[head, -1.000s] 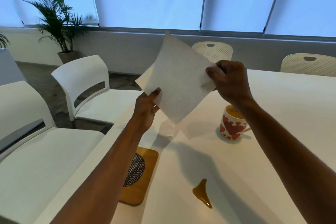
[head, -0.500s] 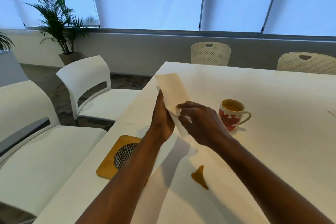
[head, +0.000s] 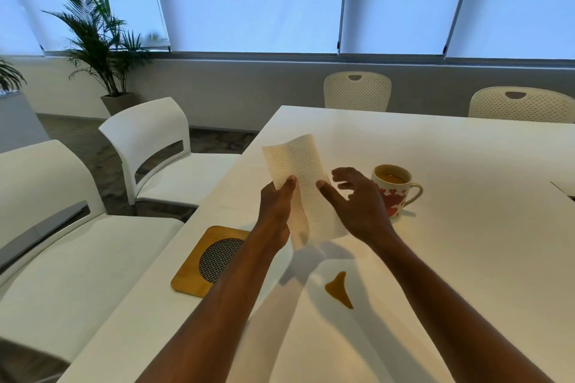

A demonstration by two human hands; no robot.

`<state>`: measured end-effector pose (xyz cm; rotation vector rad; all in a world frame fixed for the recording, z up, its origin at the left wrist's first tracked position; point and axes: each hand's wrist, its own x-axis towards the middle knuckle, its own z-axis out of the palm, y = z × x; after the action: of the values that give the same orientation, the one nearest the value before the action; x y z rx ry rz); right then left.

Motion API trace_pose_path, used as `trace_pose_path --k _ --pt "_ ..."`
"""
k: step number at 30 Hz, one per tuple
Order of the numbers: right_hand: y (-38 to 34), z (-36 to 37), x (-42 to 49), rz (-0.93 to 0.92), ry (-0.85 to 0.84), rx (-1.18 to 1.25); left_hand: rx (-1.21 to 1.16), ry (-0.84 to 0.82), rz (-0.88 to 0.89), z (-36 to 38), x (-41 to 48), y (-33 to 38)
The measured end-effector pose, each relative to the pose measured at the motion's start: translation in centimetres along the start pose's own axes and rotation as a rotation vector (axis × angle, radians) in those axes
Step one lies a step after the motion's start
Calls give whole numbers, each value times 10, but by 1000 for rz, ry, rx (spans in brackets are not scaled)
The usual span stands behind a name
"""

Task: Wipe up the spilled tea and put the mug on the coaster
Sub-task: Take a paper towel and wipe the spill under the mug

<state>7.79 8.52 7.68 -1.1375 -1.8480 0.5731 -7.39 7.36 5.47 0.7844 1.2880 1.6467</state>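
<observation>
A folded white paper towel [head: 301, 177] is held upright above the white table [head: 466, 258]. My left hand [head: 277, 211] grips its left edge between thumb and fingers. My right hand [head: 357, 205] touches its right edge with the thumb, fingers spread apart. A small brown tea spill [head: 339, 289] lies on the table below and nearer to me. A white mug [head: 393, 193] with red hearts, holding tea, stands just right of my right hand. A wooden coaster [head: 211, 260] with a round mesh centre lies by the table's left edge, partly under my left forearm.
Two white chairs [head: 149, 146] stand along the table's left side. Two perforated chairs [head: 357, 92] stand at the far end. A potted palm [head: 102, 40] is by the window wall. A dark seam or slot [head: 560, 190] shows at the table's right edge.
The open sheet held high between both hands has been folded into a narrow strip and lowered. My right hand's fingers have loosened and spread; the left hand keeps its grip.
</observation>
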Motion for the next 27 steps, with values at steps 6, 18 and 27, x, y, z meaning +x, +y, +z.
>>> trace_pose_path --k 6,18,27 --pt "7 -6 3 159 -89 169 68 -80 30 8 -10 -1" --pt "20 -33 -1 443 -185 672 4 -269 91 3 -13 -8" --pt "22 -43 -2 592 -92 776 318 -245 516 19 -18 -11"
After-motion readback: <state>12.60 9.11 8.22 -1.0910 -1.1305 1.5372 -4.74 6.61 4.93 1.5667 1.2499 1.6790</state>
